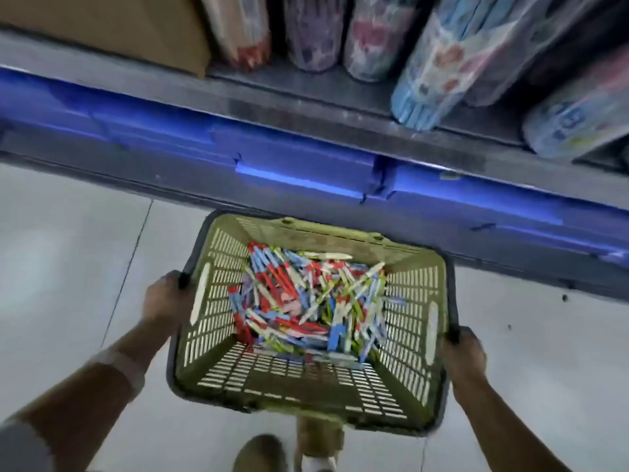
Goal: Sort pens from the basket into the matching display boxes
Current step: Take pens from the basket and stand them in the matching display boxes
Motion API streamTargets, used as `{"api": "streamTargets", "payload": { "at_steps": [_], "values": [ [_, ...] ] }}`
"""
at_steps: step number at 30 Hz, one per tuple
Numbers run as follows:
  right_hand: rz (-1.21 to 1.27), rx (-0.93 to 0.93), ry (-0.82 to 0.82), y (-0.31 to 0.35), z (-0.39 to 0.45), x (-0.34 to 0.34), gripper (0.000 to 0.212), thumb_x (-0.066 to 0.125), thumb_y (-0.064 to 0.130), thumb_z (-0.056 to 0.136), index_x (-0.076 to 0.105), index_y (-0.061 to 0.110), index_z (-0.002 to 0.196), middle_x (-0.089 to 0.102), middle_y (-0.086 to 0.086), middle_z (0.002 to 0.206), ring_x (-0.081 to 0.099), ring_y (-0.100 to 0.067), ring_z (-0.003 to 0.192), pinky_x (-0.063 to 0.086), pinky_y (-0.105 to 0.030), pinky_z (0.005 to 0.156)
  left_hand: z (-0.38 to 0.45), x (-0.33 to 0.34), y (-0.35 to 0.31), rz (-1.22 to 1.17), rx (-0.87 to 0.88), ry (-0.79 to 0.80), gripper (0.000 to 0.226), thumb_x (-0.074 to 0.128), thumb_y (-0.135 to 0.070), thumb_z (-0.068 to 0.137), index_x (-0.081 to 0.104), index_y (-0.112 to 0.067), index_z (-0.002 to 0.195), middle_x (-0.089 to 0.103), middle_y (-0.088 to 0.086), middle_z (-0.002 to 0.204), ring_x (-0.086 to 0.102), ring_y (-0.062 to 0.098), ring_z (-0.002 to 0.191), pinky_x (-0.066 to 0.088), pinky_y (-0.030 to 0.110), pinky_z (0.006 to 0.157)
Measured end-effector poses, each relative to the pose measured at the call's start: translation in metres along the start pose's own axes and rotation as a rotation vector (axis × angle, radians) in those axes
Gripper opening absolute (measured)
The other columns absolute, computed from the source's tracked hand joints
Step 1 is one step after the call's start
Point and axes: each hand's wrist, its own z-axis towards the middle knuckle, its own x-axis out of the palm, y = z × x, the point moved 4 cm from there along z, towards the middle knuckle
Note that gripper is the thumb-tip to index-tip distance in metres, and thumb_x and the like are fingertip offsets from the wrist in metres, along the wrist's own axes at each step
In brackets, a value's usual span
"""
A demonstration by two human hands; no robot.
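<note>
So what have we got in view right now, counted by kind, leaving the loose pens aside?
Basket: 1
Hands on its rim: 2, left hand and right hand
Wrapped rolls on the shelf: 5
Cardboard box: 1
Total: 9
The pens are too jumbled to count.

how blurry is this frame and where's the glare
Head view: motion blur smears the whole frame, worst on the wrapped rolls on the shelf; the pens in the basket blur into colour streaks; glare streaks the blue shelf edge; wide-angle bending curves the shelf.
</note>
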Motion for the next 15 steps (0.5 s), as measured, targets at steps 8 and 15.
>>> {"api": "streamTargets", "payload": {
  "at_steps": [8, 15],
  "values": [
    [0.095, -0.019, 0.010, -0.014, -0.056, -0.057, 0.015, 0.051, 0.012, 0.090, 0.059, 0.003, 0.099, 0.057, -0.013, 0.082, 0.050, -0.028, 0.071, 0.034, -0.029, 0.056, -0.057, -0.053, -0.011, 0.080, 0.126, -0.052, 0.018, 0.046, -0.014, 0.092, 0.057, 0.000, 0.088, 0.059, 0.017, 0.080, 0.053, 0.030, 0.070, 0.043, 0.033, 0.064],
    [0.246, 0.031, -0.020, -0.065, -0.210, -0.208, 0.006, 0.050, 0.008, 0.089, 0.055, 0.004, 0.089, 0.057, -0.014, 0.082, 0.052, -0.030, 0.076, 0.037, -0.031, 0.064, -0.220, -0.173, -0.061, 0.145, 0.318, -0.045, 0.021, 0.048, -0.013, 0.091, 0.060, 0.003, 0.087, 0.064, 0.023, 0.087, 0.057, 0.038, 0.082, 0.043, 0.036, 0.070]
  ]
}}
